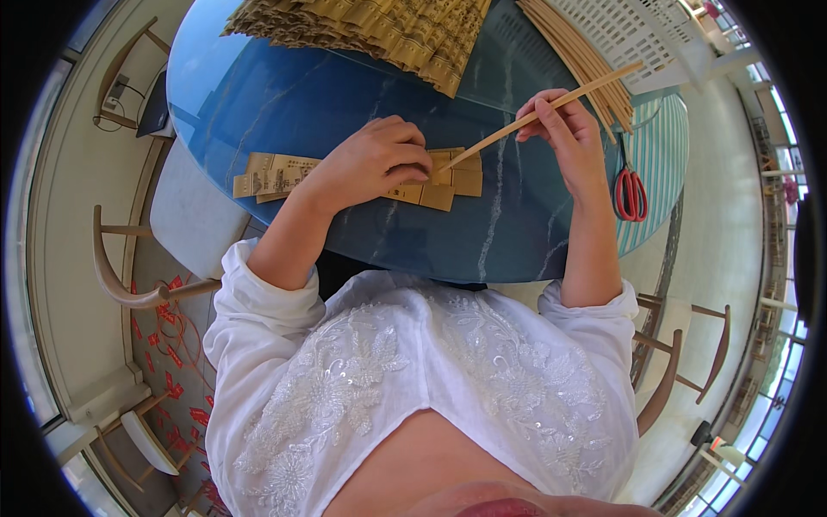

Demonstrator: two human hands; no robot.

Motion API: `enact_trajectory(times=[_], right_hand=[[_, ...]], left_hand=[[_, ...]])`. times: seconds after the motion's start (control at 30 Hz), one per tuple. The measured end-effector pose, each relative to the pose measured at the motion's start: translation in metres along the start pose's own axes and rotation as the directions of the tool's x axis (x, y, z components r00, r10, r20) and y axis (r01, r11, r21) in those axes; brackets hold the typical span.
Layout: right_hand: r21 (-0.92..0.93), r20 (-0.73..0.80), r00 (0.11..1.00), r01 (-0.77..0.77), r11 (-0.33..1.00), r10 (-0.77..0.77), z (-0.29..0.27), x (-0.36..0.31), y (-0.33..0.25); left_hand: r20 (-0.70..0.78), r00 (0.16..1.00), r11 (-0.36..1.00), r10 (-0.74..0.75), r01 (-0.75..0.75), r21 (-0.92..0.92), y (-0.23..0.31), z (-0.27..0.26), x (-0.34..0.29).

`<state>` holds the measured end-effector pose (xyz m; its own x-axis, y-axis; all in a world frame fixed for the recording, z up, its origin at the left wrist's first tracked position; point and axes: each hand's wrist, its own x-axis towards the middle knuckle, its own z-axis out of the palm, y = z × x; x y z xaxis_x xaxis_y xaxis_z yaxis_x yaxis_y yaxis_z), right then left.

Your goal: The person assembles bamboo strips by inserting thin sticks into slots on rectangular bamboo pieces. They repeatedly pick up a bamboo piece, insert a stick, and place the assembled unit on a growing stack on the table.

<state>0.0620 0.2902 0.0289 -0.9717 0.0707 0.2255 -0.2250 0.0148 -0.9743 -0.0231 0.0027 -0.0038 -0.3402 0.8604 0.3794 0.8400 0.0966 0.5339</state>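
Note:
Several flat, printed golden-brown paper pieces (276,175) lie overlapping on the dark blue marbled table in front of me. My left hand (376,162) rests on them with its fingers curled and pinched together at the right part of the stack. My right hand (564,136) grips a long pale wooden stick (517,123) between thumb and fingers. The stick slants down to the left, and its lower tip meets the paper beside my left fingertips. What lies under my left fingers is partly hidden.
A large heap of pleated golden-brown paper (379,34) lies at the table's far side. Right of it are a bundle of wooden sticks (573,43) and a white perforated plastic basket (633,39). Red-handled scissors (631,196) lie near the right edge. Wooden chairs (129,284) stand around.

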Motion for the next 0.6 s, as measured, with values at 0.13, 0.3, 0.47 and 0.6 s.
enact_trajectory(times=[0.13, 0.3, 0.47, 0.6], right_hand=[[-0.005, 0.032, 0.999, -0.004, 1.0, 0.004, 0.0007, -0.0013, -0.0012], [-0.02, 0.057, 0.998, -0.009, 1.0, 0.01, 0.0005, -0.0012, -0.0003], [-0.015, 0.076, 0.997, -0.002, 1.0, 0.003, 0.0018, -0.0019, -0.0021], [-0.029, 0.023, 0.999, 0.045, 0.999, -0.044, 0.0004, -0.0032, -0.003]], left_hand=[[0.01, 0.999, 0.999, -0.031, 0.031, -0.011, 0.0011, 0.005, 0.0001], [0.023, 0.998, 0.998, -0.051, 0.052, -0.024, 0.0011, 0.006, -0.0002], [0.014, 0.998, 0.998, -0.059, 0.06, -0.017, 0.0034, 0.0034, 0.0005], [-0.053, 0.996, 0.997, -0.069, 0.067, -0.043, 0.0053, 0.0022, 0.0024]])
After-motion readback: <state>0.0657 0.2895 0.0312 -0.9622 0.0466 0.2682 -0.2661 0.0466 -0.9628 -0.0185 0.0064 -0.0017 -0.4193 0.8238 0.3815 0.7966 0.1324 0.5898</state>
